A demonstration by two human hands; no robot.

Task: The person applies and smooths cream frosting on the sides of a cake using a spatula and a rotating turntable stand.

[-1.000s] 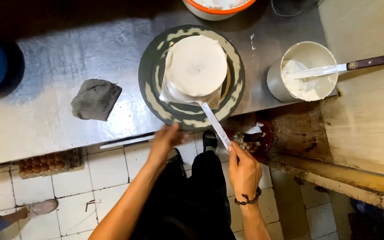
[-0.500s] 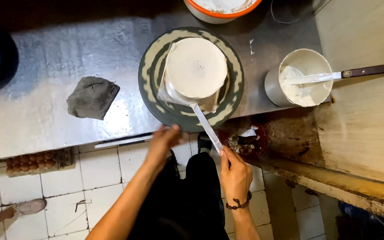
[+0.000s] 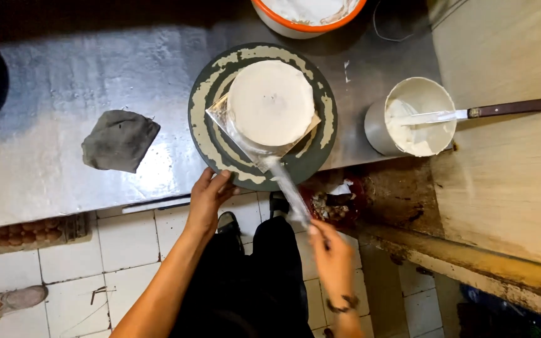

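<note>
Top-down view from your head cam, looking past your arms to a steel table (image 3: 64, 81) w/ tiled floor below.

Your left hand (image 3: 209, 199) rests on the near-left rim of a round turntable (image 3: 203, 119), fingers curled lightly over the edge, not clamped. Your right hand (image 3: 330, 250) is low, nearer your body, fingers closed around the handle of a long spatula (image 3: 286, 184). The blade runs up and left from that hand and its tip meets the near side of the cake (image 3: 272, 103).

The cake sits centre of the turntable on a square board, white frosting all over, top looks smooth. The turntable surface is smeared w/ rings of frosting.

Handling, as a judgement: frosting looks soft and wet, so it'll mark at any touch; don't grab the cake itself. Take the board edge or the turntable rim. The turntable prob. spins freely, so a light push at the rim where your left hand sits should do. The spatula blade looks thin and springy; hold at the handle, as you do now. Blade is blurred, so exact contact angle can't be told.

Around it: a crumpled grey rag (image 3: 119, 139) lies left of the turntable, well apart. Right of it, a white tub (image 3: 411, 119) of frosting w/ a second knife (image 3: 471, 113) laid across its rim, brown handle pointing right. An orange-rimmed bowl (image 3: 308, 12) is at the far edge, partly out of view.
</note>
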